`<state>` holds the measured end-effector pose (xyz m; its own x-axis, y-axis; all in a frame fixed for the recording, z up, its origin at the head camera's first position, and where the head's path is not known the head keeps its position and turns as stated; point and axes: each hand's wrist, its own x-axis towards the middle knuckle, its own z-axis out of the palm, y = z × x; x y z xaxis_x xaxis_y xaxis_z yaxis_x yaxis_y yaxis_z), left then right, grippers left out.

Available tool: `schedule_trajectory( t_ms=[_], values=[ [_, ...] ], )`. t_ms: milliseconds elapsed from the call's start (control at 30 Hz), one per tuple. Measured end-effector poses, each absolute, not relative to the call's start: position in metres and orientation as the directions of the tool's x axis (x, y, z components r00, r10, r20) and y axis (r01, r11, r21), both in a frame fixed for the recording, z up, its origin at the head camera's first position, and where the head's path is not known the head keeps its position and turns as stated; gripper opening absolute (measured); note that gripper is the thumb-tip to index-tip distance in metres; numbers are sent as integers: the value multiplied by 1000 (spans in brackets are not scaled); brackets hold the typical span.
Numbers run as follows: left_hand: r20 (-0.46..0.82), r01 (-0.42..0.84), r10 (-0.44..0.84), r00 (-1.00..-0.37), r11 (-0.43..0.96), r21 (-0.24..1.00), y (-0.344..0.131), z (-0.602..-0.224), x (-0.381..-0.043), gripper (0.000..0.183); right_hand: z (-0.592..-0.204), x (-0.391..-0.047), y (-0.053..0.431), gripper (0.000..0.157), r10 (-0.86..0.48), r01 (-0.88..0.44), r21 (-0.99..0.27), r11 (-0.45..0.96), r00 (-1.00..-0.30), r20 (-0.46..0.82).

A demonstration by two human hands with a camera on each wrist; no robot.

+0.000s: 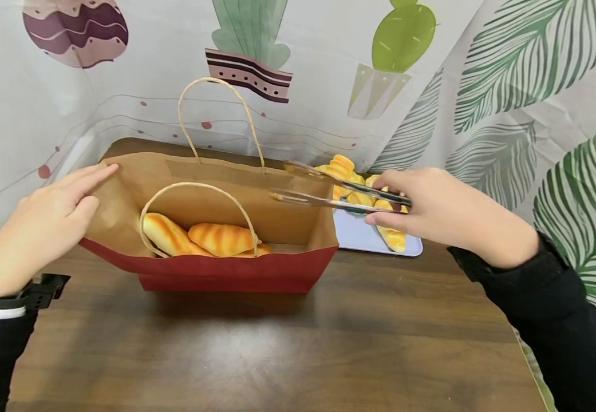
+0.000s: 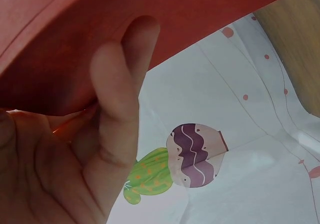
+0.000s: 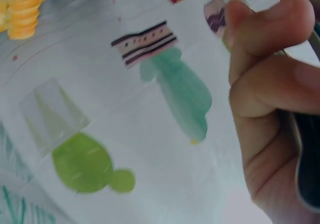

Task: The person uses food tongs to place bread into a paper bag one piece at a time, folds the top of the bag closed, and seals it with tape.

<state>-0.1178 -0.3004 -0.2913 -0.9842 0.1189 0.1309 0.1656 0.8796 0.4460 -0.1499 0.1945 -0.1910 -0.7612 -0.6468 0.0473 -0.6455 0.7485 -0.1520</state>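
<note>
A paper bag (image 1: 236, 277), red outside and brown inside, stands with its mouth wide and two twisted handles up. My left hand (image 1: 50, 214) grips its left rim; in the left wrist view curled fingers (image 2: 115, 89) lie against the red outside. Inside the bag lie a long bread roll (image 1: 220, 239) with golden stripes and a paler one (image 1: 169, 233), with part of another at the bottom. My right hand (image 1: 434, 206) holds metal tongs (image 1: 318, 200) over the bag's right side. The tongs' arms are apart, with nothing seen between the tips.
Right of the bag, a pale tray (image 1: 356, 234) bears several breads (image 1: 341, 169), partly behind the tongs and right hand. A wooden table (image 1: 380, 332) lies beneath everything. Behind it hangs a white cloth (image 1: 318, 34) printed with cacti and leaves.
</note>
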Motion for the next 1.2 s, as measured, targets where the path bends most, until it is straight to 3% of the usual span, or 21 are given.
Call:
schedule_trajectory(
  t_ms=[267, 467, 667, 967, 1200],
  values=[
    [137, 170, 120, -983, 877, 449, -301, -291, -116, 59, -202, -136, 240, 30, -561, -598, -163, 785, -798, 221],
    [148, 175, 118, -982, 866, 468, -301, -291, -116, 59, -218, -127, 267, 34, -467, -515, -200, 833, -850, 243],
    [135, 160, 111, -985, 881, 446, -300, -291, -117, 59, -241, -121, 290, 37, -369, -411, -244, 878, -907, 201],
    [123, 149, 102, -987, 870, 469, -298, -289, -115, 59, -284, -113, 320, 42, -181, -148, -406, 902, -983, -42],
    [111, 143, 102, -989, 864, 482, -296, -288, -114, 60, -318, -109, 340, 43, -145, -119, -371, 921, -989, -43]
  ],
)
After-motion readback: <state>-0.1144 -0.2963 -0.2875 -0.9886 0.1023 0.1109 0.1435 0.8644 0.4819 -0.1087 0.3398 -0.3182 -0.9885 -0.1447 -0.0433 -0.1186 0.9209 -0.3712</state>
